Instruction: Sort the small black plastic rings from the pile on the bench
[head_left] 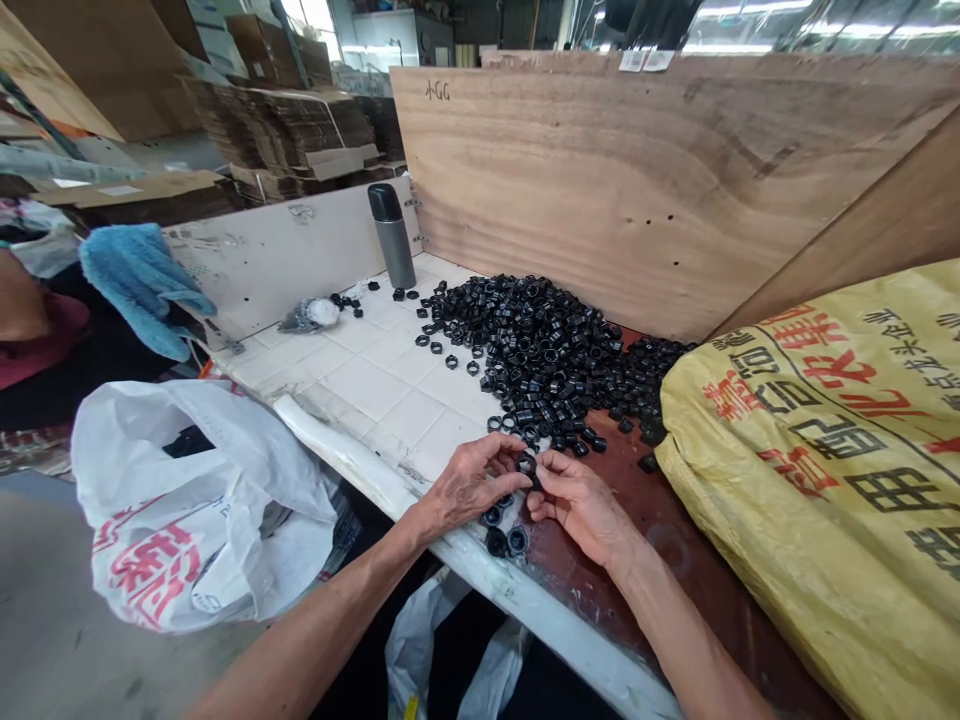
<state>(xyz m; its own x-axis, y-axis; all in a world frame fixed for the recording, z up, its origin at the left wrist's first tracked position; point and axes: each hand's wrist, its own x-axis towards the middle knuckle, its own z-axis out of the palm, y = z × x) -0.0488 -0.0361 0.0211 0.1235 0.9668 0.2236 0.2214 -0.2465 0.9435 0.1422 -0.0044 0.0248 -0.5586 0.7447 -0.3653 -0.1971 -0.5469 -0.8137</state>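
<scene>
My left hand and my right hand meet near the front edge of the table. Between their fingertips is a black plastic ring, gripped from both sides. Just below the fingers, several round black caps lie on the table, partly hidden by my left hand. Beyond my hands spreads a large heap of black plastic rings, with a few loose ones to its left.
A grey flask stands at the back by the wooden board. To the right bulges a yellow sack. A white plastic bag hangs at the left edge, with a blue towel behind. Part of another person shows at far left.
</scene>
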